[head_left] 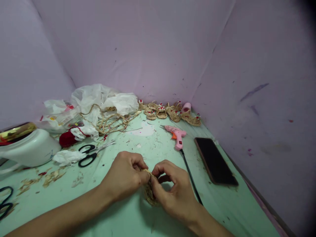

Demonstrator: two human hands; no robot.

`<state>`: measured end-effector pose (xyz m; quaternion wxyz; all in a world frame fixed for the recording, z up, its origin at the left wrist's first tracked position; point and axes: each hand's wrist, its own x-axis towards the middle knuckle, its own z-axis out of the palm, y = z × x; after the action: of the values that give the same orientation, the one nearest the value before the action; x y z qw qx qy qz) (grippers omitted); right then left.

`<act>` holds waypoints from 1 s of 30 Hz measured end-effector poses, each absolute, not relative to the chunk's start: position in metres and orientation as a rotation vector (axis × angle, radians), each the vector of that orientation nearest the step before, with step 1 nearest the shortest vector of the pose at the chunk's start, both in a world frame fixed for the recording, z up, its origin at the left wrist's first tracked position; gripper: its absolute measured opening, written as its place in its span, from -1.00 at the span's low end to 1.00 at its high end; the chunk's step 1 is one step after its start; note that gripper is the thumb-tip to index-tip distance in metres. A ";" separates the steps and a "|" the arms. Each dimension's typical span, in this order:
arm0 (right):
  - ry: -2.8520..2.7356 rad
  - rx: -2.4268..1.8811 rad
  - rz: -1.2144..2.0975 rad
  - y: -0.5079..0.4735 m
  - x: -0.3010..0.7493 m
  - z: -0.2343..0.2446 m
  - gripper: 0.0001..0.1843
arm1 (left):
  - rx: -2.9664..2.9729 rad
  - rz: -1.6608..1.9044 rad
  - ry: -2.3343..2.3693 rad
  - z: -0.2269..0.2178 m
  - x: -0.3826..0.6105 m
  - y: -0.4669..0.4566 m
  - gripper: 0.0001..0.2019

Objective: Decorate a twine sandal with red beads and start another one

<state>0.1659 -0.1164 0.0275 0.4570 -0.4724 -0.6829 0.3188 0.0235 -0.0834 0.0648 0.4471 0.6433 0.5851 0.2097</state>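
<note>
Near the middle of the table's front half, a small piece of coiled, braided straw [149,196] hangs between my hands. My left hand [129,174] pinches its upper edge between thumb and fingers. On the other side, my right hand [170,186] grips the same edge with thumb and forefinger, the fingertips of both hands almost meeting. The fingers cover much of the piece. Beyond my right hand lies a pink glue gun [175,134], its nozzle pointing to the far left. Scissors with black handles [88,155] rest to the left of my left hand.
Several small woven straw slippers [161,113] with red and white beads line the back wall. Straw twine [111,123], white plastic bags [96,98] and red yarn [67,139] lie back left. A white pot [37,148] stands left. At right are a phone [216,161] and a black cord [191,174].
</note>
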 end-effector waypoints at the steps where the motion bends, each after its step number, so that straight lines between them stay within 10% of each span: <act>1: -1.664 -1.174 0.820 -0.116 0.165 0.027 -0.94 | 1.601 0.512 1.453 0.065 0.024 -0.083 -0.94; 10: -1.336 -1.351 1.077 -0.099 0.165 0.027 -0.97 | 1.747 0.504 1.401 0.083 0.018 -0.083 -0.64; 30: -1.382 -1.424 1.110 -0.088 0.175 -0.004 -0.77 | 2.196 0.423 2.064 0.101 -0.063 -0.013 -0.76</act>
<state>0.1750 -0.0877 -0.0039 0.4204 -0.5680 -0.5516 0.4431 -0.0629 -0.0128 0.1005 0.0489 0.7207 0.6774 0.1388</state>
